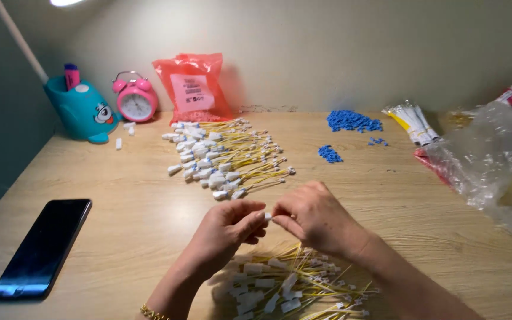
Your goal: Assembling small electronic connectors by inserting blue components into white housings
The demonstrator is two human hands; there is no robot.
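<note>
Head view: above the near wire pile [285, 284], left hand [226, 228] and right hand [315, 216] pinch one small white connector [267, 216], best kept squarely aligned.

Bare tabletop [137, 219] lies open between the phone [42, 246] and the hands [274, 222]. A big pile of yellow wires [226, 157] blocks the way ahead, and a crinkly plastic bag [490, 160] fills the right side.

left hand [223, 228] and right hand [315, 216] meet, pinched fingers [255, 218] tip to tip, wrists low.
</note>
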